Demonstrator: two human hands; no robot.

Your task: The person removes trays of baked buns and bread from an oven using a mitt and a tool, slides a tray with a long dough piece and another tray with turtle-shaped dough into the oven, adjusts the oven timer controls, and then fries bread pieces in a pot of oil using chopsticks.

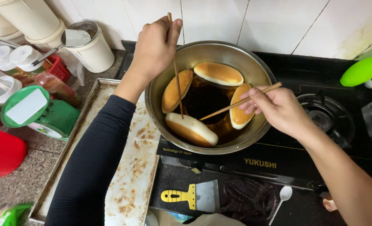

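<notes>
A steel pan (161,90) of dark oil sits on a black gas stove (278,167). Several golden, oblong buns (218,73) float in it, with one pale-sided bun (191,129) nearest me. My left hand (154,44) holds one wooden chopstick (177,73) upright, its tip down in the oil between the buns. My right hand (276,106) grips a second chopstick (232,105) that slants down-left into the pan, lying across the right-hand bun (237,114).
A stained metal baking tray (131,167) lies left of the stove. A yellow-handled scraper (194,196) and a white spoon (282,196) rest at the front. White tubs (90,46), a green kitchen scale (39,113) and a red container (2,152) crowd the left counter. A second burner (328,115) sits right.
</notes>
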